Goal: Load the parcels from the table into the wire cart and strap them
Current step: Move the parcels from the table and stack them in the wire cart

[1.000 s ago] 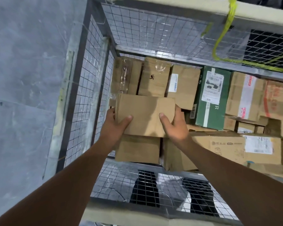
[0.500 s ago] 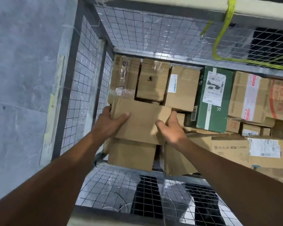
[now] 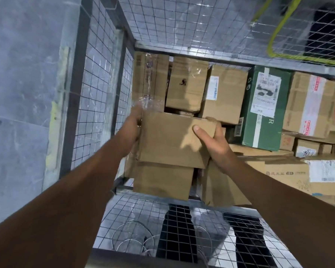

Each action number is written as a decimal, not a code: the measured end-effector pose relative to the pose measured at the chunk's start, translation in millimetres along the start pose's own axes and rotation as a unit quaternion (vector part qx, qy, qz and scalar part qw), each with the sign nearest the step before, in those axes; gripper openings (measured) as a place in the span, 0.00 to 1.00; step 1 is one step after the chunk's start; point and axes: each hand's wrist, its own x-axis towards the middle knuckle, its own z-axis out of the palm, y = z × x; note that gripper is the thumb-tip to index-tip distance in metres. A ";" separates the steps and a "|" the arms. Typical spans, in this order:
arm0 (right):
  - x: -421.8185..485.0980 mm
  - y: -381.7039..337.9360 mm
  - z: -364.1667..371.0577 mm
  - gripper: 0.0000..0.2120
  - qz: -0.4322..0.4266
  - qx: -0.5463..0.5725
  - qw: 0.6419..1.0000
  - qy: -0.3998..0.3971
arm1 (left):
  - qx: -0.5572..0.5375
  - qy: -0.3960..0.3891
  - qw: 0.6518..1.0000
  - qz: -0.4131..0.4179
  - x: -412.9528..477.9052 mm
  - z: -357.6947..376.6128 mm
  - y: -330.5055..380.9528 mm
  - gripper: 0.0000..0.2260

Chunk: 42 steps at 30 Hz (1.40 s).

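Note:
I look down into the wire cart [image 3: 97, 97]. A plain brown cardboard parcel [image 3: 170, 140] sits at the cart's left end, on top of another brown box [image 3: 162, 180]. My left hand [image 3: 131, 130] holds its left side, fingers hidden behind the edge. My right hand [image 3: 214, 140] grips its right end, thumb lying on the top face. Several other parcels fill the cart, among them a green box [image 3: 263, 120] with a white label. A yellow-green strap [image 3: 275, 39] hangs on the far mesh wall.
The cart's left mesh wall stands close beside my left hand. Loose clear plastic wrap [image 3: 149, 103] sticks up behind the parcel. The near mesh wall [image 3: 182, 229] runs below my arms, with grey concrete floor [image 3: 17, 93] to the left.
The parcel has shifted left toward the cart's corner. My left thumb has slid off the top face to the box's side. The camera has moved closer.

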 end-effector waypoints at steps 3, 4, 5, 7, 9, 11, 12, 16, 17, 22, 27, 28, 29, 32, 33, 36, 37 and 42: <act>14.5 -5.0 -1.1 0.29 0.016 -0.004 1.000 -0.022 | -0.045 -0.005 0.997 -0.067 19.2 7.8 25.9 0.21; 18.3 -5.6 -0.9 0.27 0.016 -0.001 0.999 -0.032 | -0.036 -0.010 0.996 -0.078 23.9 10.2 31.0 0.17; 20.0 -5.2 -1.3 0.24 0.017 0.004 0.999 -0.033 | -0.028 -0.013 0.996 -0.086 27.0 12.7 33.7 0.13; 22.5 -3.5 -3.1 0.22 0.015 -0.002 1.000 -0.021 | -0.032 -0.010 0.995 -0.099 27.6 18.0 33.2 0.09; 23.8 -1.2 -7.0 0.20 0.016 -0.015 0.999 -0.033 | -0.046 0.003 0.994 -0.104 23.7 20.2 26.6 0.08; 25.5 -3.3 -10.6 0.15 0.033 -0.011 0.997 -0.062 | -0.062 0.003 0.993 -0.099 22.6 18.2 21.1 0.13; 27.2 -5.5 -12.4 0.14 0.041 -0.003 0.996 -0.073 | -0.068 0.001 0.993 -0.093 22.0 17.3 20.7 0.16; 33.2 -11.0 -13.1 0.15 0.046 -0.021 0.995 -0.088 | -0.071 0.010 0.994 -0.080 20.8 17.1 21.0 0.14; 32.9 -9.4 -13.3 0.16 0.046 -0.025 0.994 -0.095 | -0.069 0.017 0.994 -0.086 20.7 16.4 21.5 0.11; 34.4 -4.1 -20.3 0.10 0.031 -0.055 0.991 -0.114 | -0.061 0.055 0.993 -0.079 29.3 12.4 22.1 0.07; 36.4 -9.0 -26.0 0.21 0.048 -0.112 0.979 -0.161 | -0.120 0.081 0.988 -0.047 32.5 13.1 12.1 0.10; 37.8 -10.6 -27.0 0.24 0.059 -0.113 0.977 -0.170 | -0.122 0.075 0.988 -0.053 32.1 13.4 10.4 0.10; 39.3 -12.5 -26.9 0.25 0.068 -0.112 0.975 -0.179 | -0.119 0.067 0.989 -0.064 30.6 13.5 9.6 0.10; 41.5 -12.3 -26.6 0.26 0.077 -0.085 0.978 -0.177 | -0.083 0.022 0.991 -0.101 27.8 16.0 12.7 0.10; 41.7 -10.4 -27.3 0.27 0.075 -0.065 0.981 -0.165 | -0.071 0.013 0.992 -0.101 26.7 16.1 16.9 0.10; 45.2 -7.4 -37.9 0.33 0.046 -0.043 0.991 -0.118 | -0.048 0.024 0.994 -0.091 29.9 16.4 24.4 0.26; 46.1 -8.1 -42.7 0.33 0.033 -0.055 0.992 -0.107 | -0.034 0.024 0.995 -0.096 30.0 17.3 25.3 0.28; 45.7 -21.8 -49.9 0.34 0.029 -0.114 0.989 -0.093 | -0.083 0.098 0.986 -0.105 26.2 27.7 40.7 0.30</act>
